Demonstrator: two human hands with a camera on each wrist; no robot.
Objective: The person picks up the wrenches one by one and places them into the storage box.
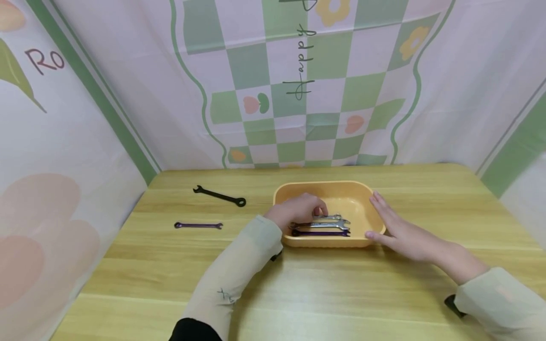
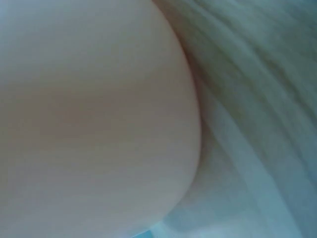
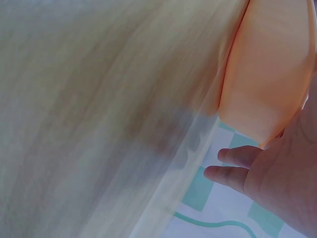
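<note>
An orange tray (image 1: 321, 184) sits mid-table and holds a purple wrench (image 1: 321, 233) and two silver wrenches (image 1: 330, 223). My left hand (image 1: 302, 211) reaches into the tray's left end, with its fingers curled down onto the end of the upper silver wrench (image 1: 334, 217). My right hand (image 1: 386, 219) lies flat with straight fingers against the tray's right wall. In the right wrist view, the tray's orange wall (image 3: 270, 74) stands beside my right hand (image 3: 267, 178). The left wrist view is blurred, showing only skin and wood.
A black wrench (image 1: 220, 195) and a small purple wrench (image 1: 198, 225) lie on the wooden table (image 1: 298, 293), left of the tray. Patterned cloth walls (image 1: 298, 94) close in the back and both sides.
</note>
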